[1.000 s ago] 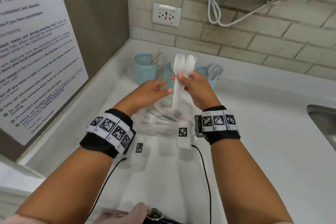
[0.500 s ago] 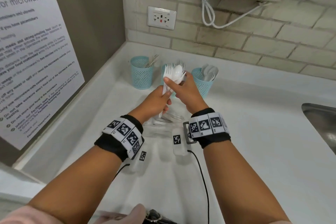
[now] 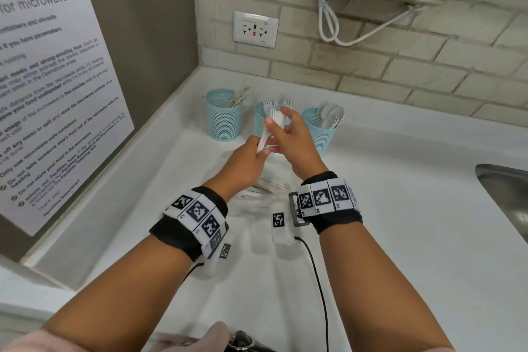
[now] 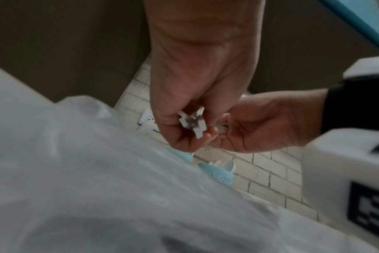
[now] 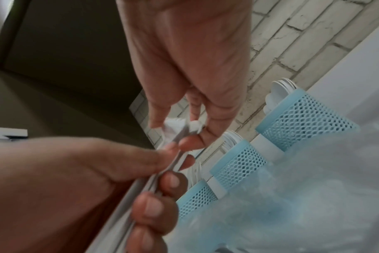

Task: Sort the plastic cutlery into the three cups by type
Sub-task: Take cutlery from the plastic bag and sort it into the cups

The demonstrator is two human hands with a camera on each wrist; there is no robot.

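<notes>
Three blue mesh cups stand in a row by the back wall: the left cup (image 3: 224, 116) with thin pieces sticking out, the middle cup (image 3: 259, 120) with forks, the right cup (image 3: 321, 134) with spoons. Both hands hold a bundle of white plastic cutlery (image 3: 271, 126) in front of the middle cup. My left hand (image 3: 261, 148) grips the handle ends (image 4: 193, 124). My right hand (image 3: 278, 120) pinches the upper part of the bundle (image 5: 176, 128). More cutlery lies in a clear plastic bag (image 3: 265, 188) on the counter below the hands.
The white counter (image 3: 400, 223) meets a brick wall with an outlet (image 3: 255, 29) and a hanging cable (image 3: 328, 17). A poster panel (image 3: 51, 94) closes the left side. A steel sink (image 3: 508, 194) is at the right edge. A black cable (image 3: 317, 280) trails over the counter.
Both hands have carried the bundle down and away from me, close to the middle cup. The right hand's grip has shifted toward the heads of the cutlery.
</notes>
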